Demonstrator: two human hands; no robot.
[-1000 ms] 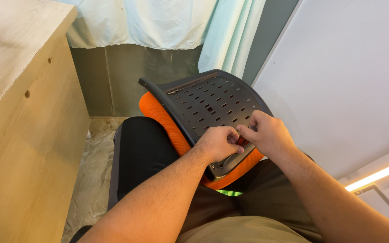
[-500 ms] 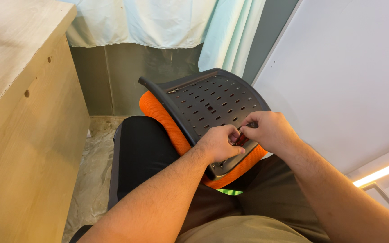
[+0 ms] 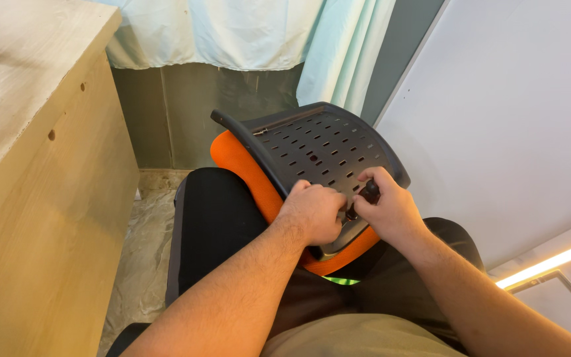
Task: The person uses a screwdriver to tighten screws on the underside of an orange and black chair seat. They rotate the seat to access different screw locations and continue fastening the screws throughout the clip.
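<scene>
A black perforated plastic chair back [image 3: 315, 152] with orange padding [image 3: 242, 168] under it rests tilted on my lap. My left hand [image 3: 312, 213] is curled into a fist on its lower edge, pressing against the shell. My right hand [image 3: 388, 208] grips a small black knob or tool handle [image 3: 368, 192] right beside the left hand, at the lower middle of the shell. What lies under the fingers is hidden.
A black seat cushion [image 3: 209, 218] sits below the chair back. A light wooden cabinet [image 3: 41, 198] stands at the left. Pale curtains [image 3: 259, 33] hang behind, a white wall panel [image 3: 510, 112] is at the right, and a plastic-covered floor [image 3: 140, 264] lies between.
My right hand has turned and now shows a black knob in its grip. Both hands stay at the same spot on the shell's lower edge.
</scene>
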